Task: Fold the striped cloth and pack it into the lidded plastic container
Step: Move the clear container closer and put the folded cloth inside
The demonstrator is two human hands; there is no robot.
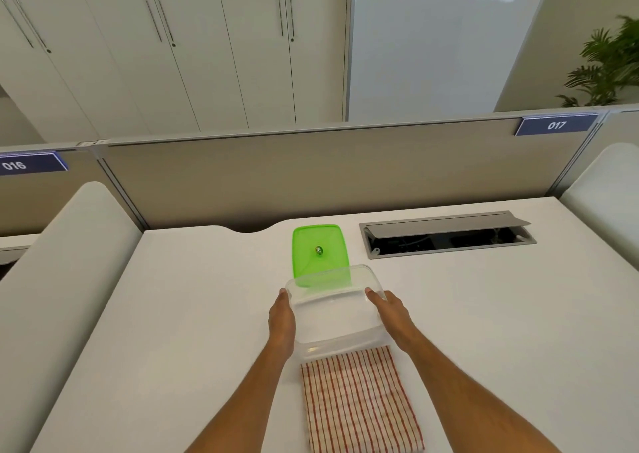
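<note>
Near the middle of the white desk (173, 314), both hands clasp the clear plastic container (337, 309) from opposite sides. Left hand (283, 317) lies along the container's left wall, fingers fairly straight and pointing away from the person, thumb tip up at the rim. Right hand (392, 316) is set against the right wall in the same way, fingers extended along the side and one fingertip showing at the rim. Whether the fingers curl under the base cannot be told; the container sits gripped between the two palms.

It is a transparent, rounded-rectangular tub, open on top, with nothing visible inside. Its near edge overlaps the far end of the striped cloth (359, 404); whether it rests on the cloth or is held just above it is unclear.

That cloth lies flat toward the near edge of the desk, a long folded rectangle of cream fabric with red stripes, running off the bottom of the view.

Beyond the container lies the green lid (318, 245), flat on the desk, its near part seen through the clear tub. A cable tray (446, 234) with a raised flap sits at the far right side of the desk.
</note>
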